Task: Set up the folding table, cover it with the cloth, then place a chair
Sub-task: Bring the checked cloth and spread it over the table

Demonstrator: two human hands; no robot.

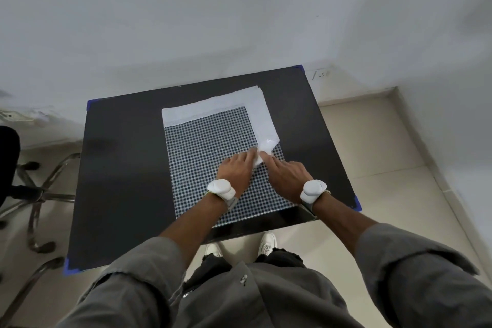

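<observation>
Head view, left to right: an office chair (24, 184) with a chrome star base stands on the floor off the left edge of the black folding table (122, 168), which is up on its legs with blue tape at its corners. On the table's middle lies the folded cloth (207, 152), dark gingham with a white band along its far and right sides. The left hand (235, 169) presses on the cloth, fingers pinching a lifted white corner (267, 146) near the cloth's right edge. The right hand (286, 177) meets it there, fingertips narrow on the same fold; how firmly either grips I cannot tell. Both wrists carry white sensor pods. The step looks like opening the cloth. To do it well, separate one layer only, then draw the hands apart toward opposite table edges, keeping the fabric low so it spreads flat and centred
</observation>
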